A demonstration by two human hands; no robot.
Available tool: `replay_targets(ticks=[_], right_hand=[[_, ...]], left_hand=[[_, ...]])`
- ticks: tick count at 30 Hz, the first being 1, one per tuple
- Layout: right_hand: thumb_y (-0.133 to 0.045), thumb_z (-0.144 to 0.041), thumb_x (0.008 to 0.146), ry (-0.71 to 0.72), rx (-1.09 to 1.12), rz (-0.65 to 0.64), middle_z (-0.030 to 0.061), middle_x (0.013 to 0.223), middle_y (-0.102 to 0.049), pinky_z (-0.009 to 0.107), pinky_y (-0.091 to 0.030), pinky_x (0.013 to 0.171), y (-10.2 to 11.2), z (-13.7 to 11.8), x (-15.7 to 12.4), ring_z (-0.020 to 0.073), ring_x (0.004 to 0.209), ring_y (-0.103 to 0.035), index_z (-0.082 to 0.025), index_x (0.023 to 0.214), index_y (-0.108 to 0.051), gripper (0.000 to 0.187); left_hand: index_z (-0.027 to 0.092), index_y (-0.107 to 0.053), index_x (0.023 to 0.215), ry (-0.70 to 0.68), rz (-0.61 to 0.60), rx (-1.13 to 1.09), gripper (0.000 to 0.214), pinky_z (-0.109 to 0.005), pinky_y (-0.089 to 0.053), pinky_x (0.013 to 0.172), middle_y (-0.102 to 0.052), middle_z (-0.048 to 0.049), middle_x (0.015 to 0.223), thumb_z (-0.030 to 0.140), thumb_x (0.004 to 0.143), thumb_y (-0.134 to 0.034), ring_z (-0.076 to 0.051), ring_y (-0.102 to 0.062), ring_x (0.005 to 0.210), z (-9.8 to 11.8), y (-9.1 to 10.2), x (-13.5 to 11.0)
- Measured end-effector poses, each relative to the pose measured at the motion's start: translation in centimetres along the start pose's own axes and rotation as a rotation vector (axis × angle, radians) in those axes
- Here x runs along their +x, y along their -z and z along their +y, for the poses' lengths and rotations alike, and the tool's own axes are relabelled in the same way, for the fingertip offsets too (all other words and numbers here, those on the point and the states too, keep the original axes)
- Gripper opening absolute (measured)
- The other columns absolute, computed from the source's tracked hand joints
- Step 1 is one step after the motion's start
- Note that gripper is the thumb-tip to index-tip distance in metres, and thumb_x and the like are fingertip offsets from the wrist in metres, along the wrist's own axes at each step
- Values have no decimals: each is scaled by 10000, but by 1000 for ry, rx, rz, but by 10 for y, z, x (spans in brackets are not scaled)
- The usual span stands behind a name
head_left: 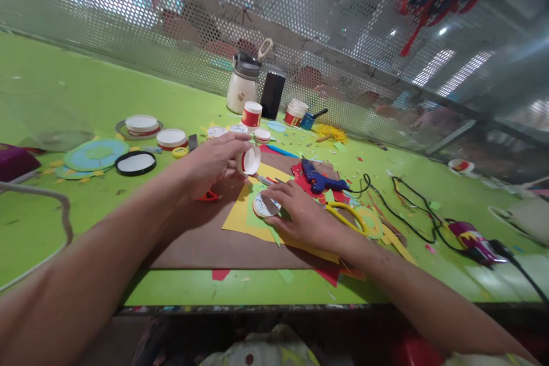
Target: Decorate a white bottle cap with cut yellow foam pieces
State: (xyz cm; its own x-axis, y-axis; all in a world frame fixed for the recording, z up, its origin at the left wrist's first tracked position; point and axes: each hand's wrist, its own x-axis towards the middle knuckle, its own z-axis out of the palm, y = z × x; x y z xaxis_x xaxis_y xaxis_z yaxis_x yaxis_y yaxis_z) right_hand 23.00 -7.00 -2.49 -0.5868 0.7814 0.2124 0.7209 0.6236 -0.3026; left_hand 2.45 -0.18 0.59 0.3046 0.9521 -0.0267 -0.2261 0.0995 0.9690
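My left hand is wrapped round a cut paper cup, tilted so its white inside faces right. Lower and to the right, my right hand has its fingers and thumb at the edges of a round printed disc. This disc rests over yellow paper and green paper scraps on a brown board. Scissors with yellow handles lie just beyond my right wrist. Below my left hand shows an orange-red handle, partly hidden.
A blue glue gun lies on red scraps, its black cord running right. At the back stand a white flask, a dark phone and red-white cups. Leftward are a black ring and blue paper discs.
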Motion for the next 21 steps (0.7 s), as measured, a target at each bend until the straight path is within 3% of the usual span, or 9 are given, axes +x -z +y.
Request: replay_targets(ticks=[5,13,17,21], right_hand=[[-634,-239,876,12,23,61,179,1315,-554,479,-445,1013,13,-2,-6,270,1202,-512,-140,1269,-560,412],[-643,-191,872,-9,159,459,109,1060,-707,420,-493,946,31,21,-8,213,1022,-640,-176,998,-685,134],[-616,-180,880,-69,193,534,74,937,-734,387,-507,885,30,37,-8,195,911,-662,-187,910,-703,92],[-598,-158,878,-81,203,526,68,894,-735,351,-510,813,31,38,-9,182,846,-663,-177,879,-709,113]], left_hand=[[216,-654,1071,-9,-69,18,273,-238,-552,563,-641,-30,852,226,798,-664,-154,-605,707,-4,-2,-3],[164,-711,864,115,-198,-146,141,-243,-576,659,-701,-85,902,203,862,-575,-174,-642,766,5,-13,-11],[130,-724,902,159,-152,-206,168,-231,-582,683,-726,-96,924,155,855,-565,-168,-661,783,7,-20,-17],[131,-728,952,168,-146,-238,201,-249,-590,681,-737,-97,974,153,862,-550,-179,-672,818,1,-21,-20]])
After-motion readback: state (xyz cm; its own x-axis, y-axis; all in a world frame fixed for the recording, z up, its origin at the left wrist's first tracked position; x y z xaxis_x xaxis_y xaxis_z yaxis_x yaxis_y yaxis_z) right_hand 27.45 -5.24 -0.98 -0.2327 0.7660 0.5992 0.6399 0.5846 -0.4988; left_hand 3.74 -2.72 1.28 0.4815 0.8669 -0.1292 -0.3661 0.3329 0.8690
